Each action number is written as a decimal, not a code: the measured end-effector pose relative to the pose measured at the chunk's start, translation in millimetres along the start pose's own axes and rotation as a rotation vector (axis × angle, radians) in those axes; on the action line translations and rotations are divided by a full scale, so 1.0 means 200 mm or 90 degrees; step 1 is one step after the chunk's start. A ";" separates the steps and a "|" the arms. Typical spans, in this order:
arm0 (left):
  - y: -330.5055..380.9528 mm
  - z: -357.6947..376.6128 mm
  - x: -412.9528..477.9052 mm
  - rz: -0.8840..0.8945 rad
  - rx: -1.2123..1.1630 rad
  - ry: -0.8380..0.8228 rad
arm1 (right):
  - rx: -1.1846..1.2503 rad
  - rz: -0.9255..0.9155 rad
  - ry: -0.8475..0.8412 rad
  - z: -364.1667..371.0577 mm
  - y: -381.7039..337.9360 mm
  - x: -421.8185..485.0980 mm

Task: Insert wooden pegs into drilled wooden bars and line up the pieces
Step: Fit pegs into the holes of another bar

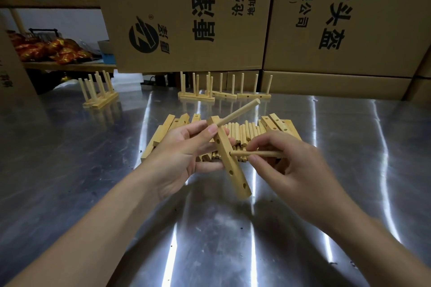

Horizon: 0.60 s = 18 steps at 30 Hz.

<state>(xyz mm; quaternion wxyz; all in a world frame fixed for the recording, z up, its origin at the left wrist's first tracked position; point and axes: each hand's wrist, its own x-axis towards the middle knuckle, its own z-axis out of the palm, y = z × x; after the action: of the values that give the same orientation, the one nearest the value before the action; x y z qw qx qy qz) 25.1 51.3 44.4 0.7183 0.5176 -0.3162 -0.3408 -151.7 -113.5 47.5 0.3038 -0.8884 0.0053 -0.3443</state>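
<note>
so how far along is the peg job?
Done: several pegged bars stand at the back. In hand: left hand holds a bar with one peg in; right hand pinches a second peg at its hole. Left: three empty holes, plus the loose pile.

Shiny metal table (93,170), loose peg-and-bar pile (247,133), pegged bars (224,95)

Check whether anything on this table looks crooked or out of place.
Nothing looks damaged. The finished bars at the back sit at differing angles rather than in one row, and a second finished group stands apart to the left, turned diagonally. The loose pegs and bars in the middle lie in a jumbled heap.
</note>
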 end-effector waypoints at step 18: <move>-0.03 0.03 -0.01 -0.010 -0.020 -0.080 | 0.009 -0.027 0.022 -0.04 0.03 0.01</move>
<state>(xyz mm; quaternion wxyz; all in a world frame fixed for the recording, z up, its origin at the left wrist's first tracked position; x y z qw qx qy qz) 18.1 49.3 40.8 0.7024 0.4864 -0.3513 -0.3829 -153.4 -123.5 50.5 0.3026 -0.8801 -0.0107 -0.3658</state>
